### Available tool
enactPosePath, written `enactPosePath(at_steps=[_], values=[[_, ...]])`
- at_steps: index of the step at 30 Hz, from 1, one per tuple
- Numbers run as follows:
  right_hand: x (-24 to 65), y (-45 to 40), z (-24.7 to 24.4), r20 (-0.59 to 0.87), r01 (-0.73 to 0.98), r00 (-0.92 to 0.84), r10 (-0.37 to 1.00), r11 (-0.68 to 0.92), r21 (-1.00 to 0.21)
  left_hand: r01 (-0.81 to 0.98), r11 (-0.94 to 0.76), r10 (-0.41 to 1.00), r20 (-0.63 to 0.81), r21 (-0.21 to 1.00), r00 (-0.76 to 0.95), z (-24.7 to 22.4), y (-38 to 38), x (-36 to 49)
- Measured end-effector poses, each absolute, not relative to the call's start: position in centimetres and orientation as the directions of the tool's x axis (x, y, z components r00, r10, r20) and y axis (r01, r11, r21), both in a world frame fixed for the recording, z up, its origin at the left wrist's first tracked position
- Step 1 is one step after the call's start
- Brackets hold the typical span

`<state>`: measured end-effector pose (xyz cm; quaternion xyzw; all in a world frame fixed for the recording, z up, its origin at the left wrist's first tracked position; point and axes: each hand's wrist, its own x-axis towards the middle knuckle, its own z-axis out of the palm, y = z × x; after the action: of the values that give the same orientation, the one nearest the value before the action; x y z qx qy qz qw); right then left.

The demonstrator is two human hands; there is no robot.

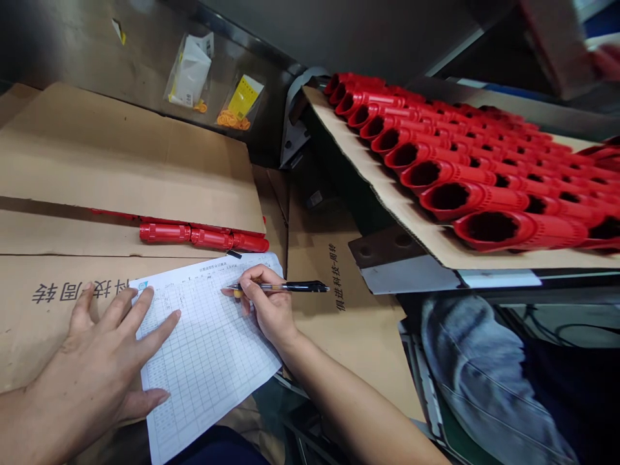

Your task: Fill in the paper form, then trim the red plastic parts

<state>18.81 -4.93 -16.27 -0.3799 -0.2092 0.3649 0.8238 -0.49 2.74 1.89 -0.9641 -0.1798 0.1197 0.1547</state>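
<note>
A printed grid sheet (198, 361) with some handwriting near its top lies on a cardboard box. My left hand (109, 358) rests spread over the sheet's left edge, its fingertips on paper and cardboard. Closed around a black pen (305, 286), my right hand (271, 303) has the pen's tip at the upper part of the grid. Red ribbed tubes (210, 238) lie in a row just beyond the sheet, partly under a cardboard flap (130, 155).
At the right, many red tubes (489, 226) stand in rows on a cardboard-covered rack (411, 239). Two plastic bags with orange rings (235, 119) lie on the metal surface behind. A person's denim-clad leg (479, 368) is at the lower right.
</note>
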Motion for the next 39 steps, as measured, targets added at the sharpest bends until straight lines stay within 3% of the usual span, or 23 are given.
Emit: enactPosePath(at_steps=[10, 39], values=[[18.79, -4.94, -16.35, 0.079, -0.442, 0.645, 0.760, 0.455, -0.773, 0.304, -0.893, 0.359, -0.117, -0.332, 0.926, 1.52, 2.84, -0.85], [18.81, -4.93, -16.07, 0.070, -0.437, 0.648, 0.758, 0.445, -0.782, 0.298, -0.892, 0.357, -0.124, -0.338, 0.926, 1.55, 2.88, -0.64]])
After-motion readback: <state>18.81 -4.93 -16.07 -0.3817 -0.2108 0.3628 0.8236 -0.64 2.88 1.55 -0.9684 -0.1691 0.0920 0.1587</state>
